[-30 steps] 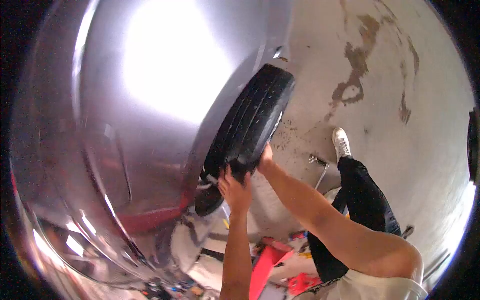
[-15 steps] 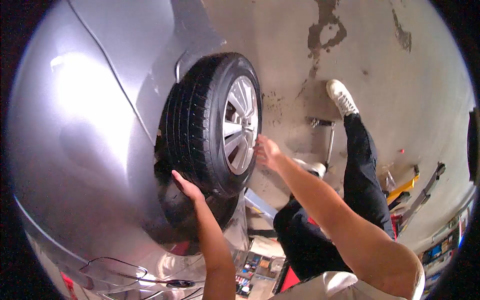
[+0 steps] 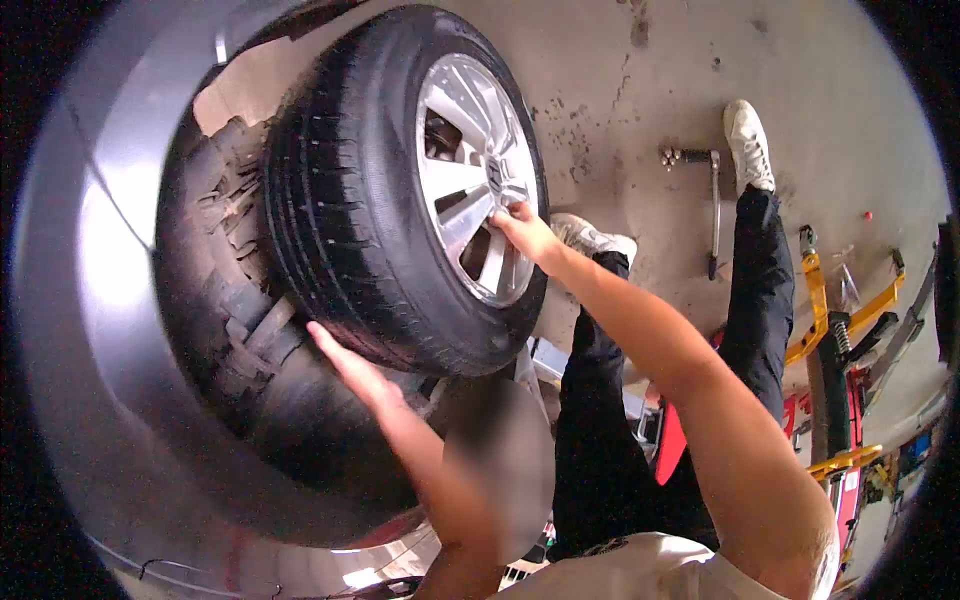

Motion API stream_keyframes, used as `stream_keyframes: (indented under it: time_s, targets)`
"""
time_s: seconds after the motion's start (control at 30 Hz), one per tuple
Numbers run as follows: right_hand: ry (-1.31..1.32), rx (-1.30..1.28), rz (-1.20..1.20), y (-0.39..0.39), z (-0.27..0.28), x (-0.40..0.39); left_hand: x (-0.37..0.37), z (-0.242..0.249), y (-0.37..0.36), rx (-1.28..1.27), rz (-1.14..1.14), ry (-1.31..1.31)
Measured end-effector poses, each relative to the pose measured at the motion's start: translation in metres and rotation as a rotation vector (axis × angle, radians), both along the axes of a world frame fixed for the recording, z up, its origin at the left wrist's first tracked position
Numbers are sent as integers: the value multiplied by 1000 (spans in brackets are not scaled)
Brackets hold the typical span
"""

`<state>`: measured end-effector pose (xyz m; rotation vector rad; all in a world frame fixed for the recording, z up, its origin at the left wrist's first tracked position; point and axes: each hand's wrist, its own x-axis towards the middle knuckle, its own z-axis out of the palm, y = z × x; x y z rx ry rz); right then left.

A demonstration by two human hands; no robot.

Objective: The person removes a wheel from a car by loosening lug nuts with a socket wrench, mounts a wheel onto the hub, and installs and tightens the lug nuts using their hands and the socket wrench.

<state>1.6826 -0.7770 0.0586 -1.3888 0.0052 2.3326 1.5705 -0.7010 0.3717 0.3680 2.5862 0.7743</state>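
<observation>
A car wheel (image 3: 350, 190) with a black tyre and silver spoked rim stands at the wheel arch, tilted in view. My right hand (image 3: 525, 235) grips a spoke of the rim near the hub, its fingers curled in at the opening. My left hand (image 3: 355, 370) lies along the tyre's tread on the near side with fingers stretched out; its palm faces the tread. Behind the wheel, suspension parts (image 3: 240, 200) and the dark arch liner (image 3: 310, 430) show. The wheel hides the hub behind it.
The silver car body (image 3: 110, 330) fills the left side. On the concrete floor lies a long-handled wrench (image 3: 714, 215), beside my white shoes (image 3: 748, 140). Yellow and black metal equipment (image 3: 815, 290) stands at the right. A blurred patch (image 3: 500, 460) covers part of the view beside my left arm.
My view has come closer to the wheel, and more of the arch behind it shows. My right hand has gone from the rim's edge to a spoke near the hub. My left hand stays by the tread.
</observation>
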Motion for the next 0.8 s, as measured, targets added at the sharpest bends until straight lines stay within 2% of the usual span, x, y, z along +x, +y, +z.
stream_keyframes:
  time_s: [0.13, 0.17, 0.23, 0.27, 0.3, 0.37, 0.7, 0.8]
  targets:
    - [91, 96, 51, 14, 24, 20, -55, -9, -3, 94, 13, -142]
    - [118, 48, 80, 17, 28, 27, -72, -14, -6, 79, -97, -278]
    - [126, -59, -23, 23, 14, 14, -80, -14, -7, 55, -1, -516]
    - [-49, -23, 15, 23, 15, 5, -115, -25, -20, 68, -102, -474]
    - [-148, -54, 44, 37, 37, 15, -123, -29, -24, 77, -104, -436]
    - [-277, -54, 55, 33, 39, 3, -116, -31, -27, 71, -95, -378]
    - [-384, -206, 63, 39, 63, 16, -85, -32, -31, 47, -112, -216]
    - [-426, -294, 189, 50, 86, 31, -85, -30, -31, 7, -111, -195]
